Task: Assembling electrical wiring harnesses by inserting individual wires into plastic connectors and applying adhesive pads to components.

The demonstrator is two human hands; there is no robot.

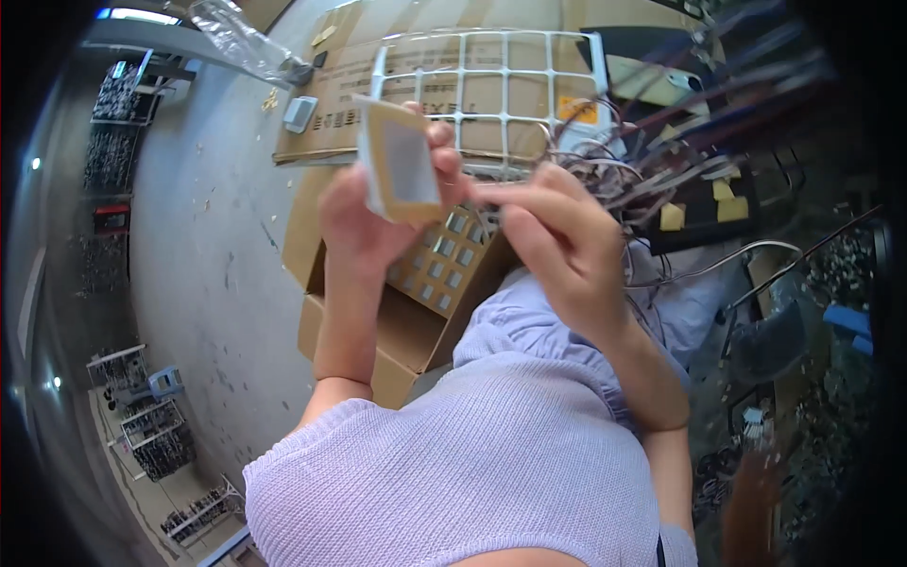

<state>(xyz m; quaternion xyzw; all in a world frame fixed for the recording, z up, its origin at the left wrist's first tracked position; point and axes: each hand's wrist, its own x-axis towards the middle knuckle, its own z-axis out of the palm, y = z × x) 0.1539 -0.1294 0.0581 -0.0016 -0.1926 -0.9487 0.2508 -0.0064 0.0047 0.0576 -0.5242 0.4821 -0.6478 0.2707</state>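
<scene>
My left hand (357,219) is closed around a small white rectangular housing (408,163), held up tilted, with a tan border around its pale grey face. My right hand (572,253) is beside it, index finger and thumb pinched near the housing's right edge, close to my left fingertips. Motion blur hides whether anything thin is between them. Below my hands stands an open cardboard box (402,326). In it, rows of similar tan-bordered pieces (439,260) with grey faces are visible.
A white wire grid rack (505,68) lies on flattened cardboard (345,85) ahead. Tangled cables (605,184) spread to the right, near a black panel with yellow pieces (704,213). Another small pale housing (300,114) sits at the cardboard's left. Grey floor (208,265) extends left.
</scene>
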